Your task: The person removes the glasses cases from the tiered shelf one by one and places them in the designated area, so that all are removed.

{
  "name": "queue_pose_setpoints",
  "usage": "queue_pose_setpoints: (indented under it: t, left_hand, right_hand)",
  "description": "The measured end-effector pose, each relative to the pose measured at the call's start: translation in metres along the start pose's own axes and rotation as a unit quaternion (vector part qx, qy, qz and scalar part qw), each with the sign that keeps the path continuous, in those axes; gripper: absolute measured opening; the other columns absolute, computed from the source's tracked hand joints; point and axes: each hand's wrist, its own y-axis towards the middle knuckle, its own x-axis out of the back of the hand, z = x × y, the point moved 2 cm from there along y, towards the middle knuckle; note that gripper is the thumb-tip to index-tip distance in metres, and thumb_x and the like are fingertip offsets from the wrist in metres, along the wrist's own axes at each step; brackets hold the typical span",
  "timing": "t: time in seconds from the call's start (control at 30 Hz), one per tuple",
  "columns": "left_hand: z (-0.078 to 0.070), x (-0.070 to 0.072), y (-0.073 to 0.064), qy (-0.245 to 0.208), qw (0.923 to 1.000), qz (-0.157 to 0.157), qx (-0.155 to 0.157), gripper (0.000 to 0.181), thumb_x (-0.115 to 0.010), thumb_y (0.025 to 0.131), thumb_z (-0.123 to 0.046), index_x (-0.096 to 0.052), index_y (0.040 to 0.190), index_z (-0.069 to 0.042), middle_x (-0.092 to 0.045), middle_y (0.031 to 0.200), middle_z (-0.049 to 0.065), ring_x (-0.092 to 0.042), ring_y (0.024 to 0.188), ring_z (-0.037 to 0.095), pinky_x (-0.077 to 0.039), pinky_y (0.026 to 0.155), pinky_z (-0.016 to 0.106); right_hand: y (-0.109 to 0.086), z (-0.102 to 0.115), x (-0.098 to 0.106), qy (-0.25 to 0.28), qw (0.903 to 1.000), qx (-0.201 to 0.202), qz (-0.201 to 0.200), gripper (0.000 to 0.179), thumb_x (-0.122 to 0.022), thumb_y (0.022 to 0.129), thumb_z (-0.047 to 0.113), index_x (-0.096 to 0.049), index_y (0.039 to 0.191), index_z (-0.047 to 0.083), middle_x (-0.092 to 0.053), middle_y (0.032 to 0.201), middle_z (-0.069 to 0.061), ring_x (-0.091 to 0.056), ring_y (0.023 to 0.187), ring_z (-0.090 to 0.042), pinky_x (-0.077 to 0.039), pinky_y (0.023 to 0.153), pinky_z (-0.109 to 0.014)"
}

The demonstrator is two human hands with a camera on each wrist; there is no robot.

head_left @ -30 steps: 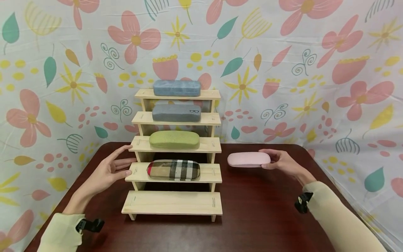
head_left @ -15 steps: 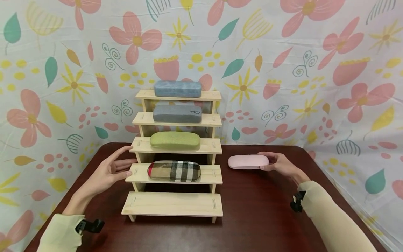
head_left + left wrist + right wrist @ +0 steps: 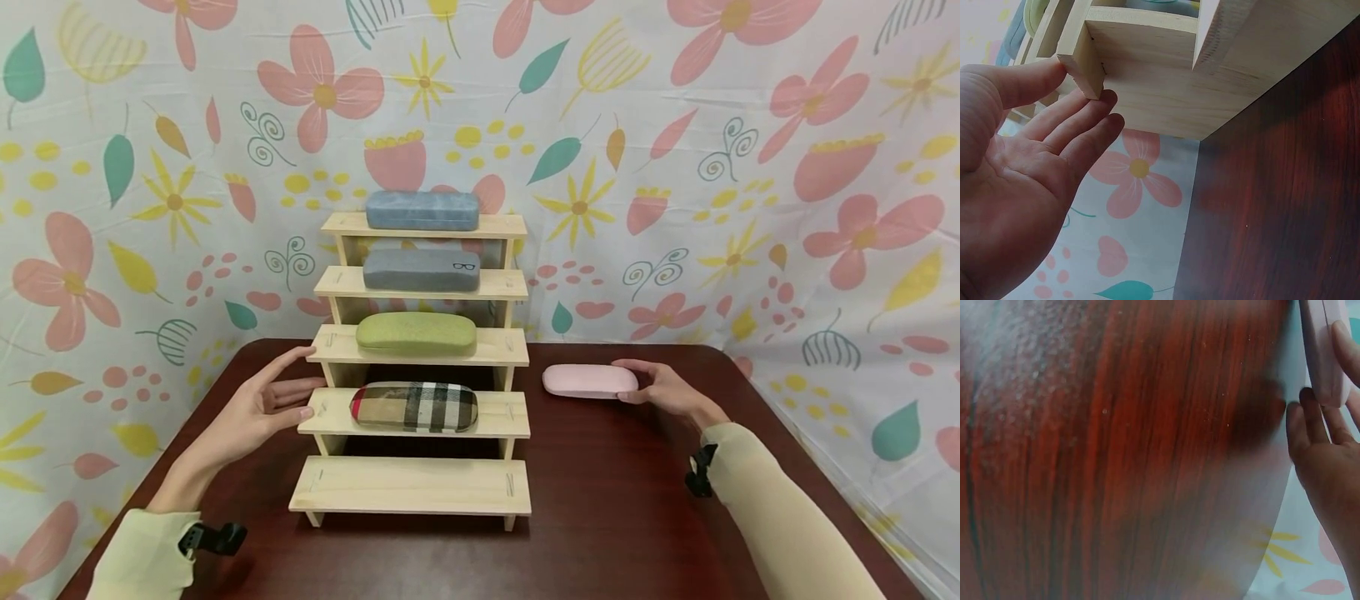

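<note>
- One hand, the right hand [image 3: 663, 390], pinches the right end of the pink case [image 3: 585, 381] between thumb and fingers.
- The pink case lies level at the right of the stand [image 3: 408, 483], well apart from it; whether it touches the tabletop [image 3: 600, 517] is hard to tell.
- The left hand [image 3: 251, 408] grips nothing; its fingers are spread, touching the left ends of two of the stand's middle shelves.
- On the stand, the upper four of five shelves bear one case each, all set lengthwise near the middle: plaid case [image 3: 414, 407], green case [image 3: 416, 333], grey case [image 3: 420, 271], blue case [image 3: 422, 210], going up.
- As a judgement, those four look settled in their places, and only the pink case is left off the stand.
- In looks, the pink case is pale and plain, long and low, with rounded ends; it seems closed, and the right wrist view shows a seam line along its side.
- Behind everything hangs a flowered cloth [image 3: 675, 100].
</note>
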Motion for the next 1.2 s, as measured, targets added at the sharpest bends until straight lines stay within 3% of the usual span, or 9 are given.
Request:
queue_pose_setpoints:
  t: [0.17, 0.27, 0.43, 0.63, 1.2]
  left_hand:
    - [0.000, -0.001, 0.001, -0.001, 1.0000, 0.002, 0.002, 0.081, -0.071, 0.096, 0.010, -0.033, 0.165, -0.010, -0.049, 0.153, 0.027, -0.064, 0.128, 0.015, -0.060, 0.086, 0.031]
    - [0.000, 0.000, 0.001, -0.001, 1.0000, 0.002, 0.000, 0.081, -0.071, 0.096, 0.010, -0.033, 0.165, -0.009, -0.051, 0.151, 0.030, -0.064, 0.128, 0.016, -0.060, 0.086, 0.031]
    - [0.001, 0.000, 0.000, -0.002, 1.0000, 0.002, -0.003, 0.081, -0.071, 0.096, 0.011, -0.033, 0.165, -0.009, -0.056, 0.150, 0.014, -0.064, 0.128, 0.016, -0.060, 0.086, 0.031]
    - [0.001, 0.000, 0.000, 0.001, 1.0000, -0.001, -0.003, 0.081, -0.071, 0.096, 0.011, -0.033, 0.165, -0.009, -0.049, 0.156, 0.002, -0.063, 0.128, 0.012, -0.059, 0.087, 0.029]
    - [0.001, 0.001, 0.001, 0.003, 1.0000, -0.001, 0.001, 0.081, -0.071, 0.096, 0.010, -0.033, 0.165, -0.009, -0.053, 0.145, 0.036, -0.064, 0.127, 0.013, -0.060, 0.087, 0.029]
  right_hand:
    - [0.002, -0.001, -0.001, -0.013, 0.9999, -0.003, -0.003, 0.072, -0.077, 0.098, 0.013, -0.042, 0.159, -0.002, -0.040, 0.158, -0.030, -0.048, 0.132, -0.041, -0.044, 0.105, -0.046]
    - [0.003, -0.002, -0.001, -0.025, 0.9996, -0.001, -0.011, 0.071, -0.077, 0.098, 0.012, -0.043, 0.158, -0.003, -0.040, 0.158, -0.031, -0.048, 0.133, -0.042, -0.042, 0.107, -0.052]
    - [0.004, -0.002, 0.000, -0.040, 0.9990, 0.007, -0.020, 0.070, -0.077, 0.097, 0.010, -0.043, 0.157, -0.007, -0.039, 0.158, -0.033, -0.047, 0.134, -0.045, -0.041, 0.107, -0.056]
    - [0.005, -0.002, -0.001, -0.052, 0.9982, 0.001, -0.030, 0.071, -0.079, 0.095, 0.010, -0.045, 0.155, -0.007, -0.045, 0.154, -0.033, -0.051, 0.130, -0.044, -0.045, 0.104, -0.051]
    - [0.020, 0.000, -0.004, -0.058, 0.9969, -0.018, -0.050, 0.070, -0.077, 0.096, 0.010, -0.045, 0.156, -0.006, -0.044, 0.154, -0.034, -0.048, 0.132, -0.047, -0.041, 0.108, -0.060]
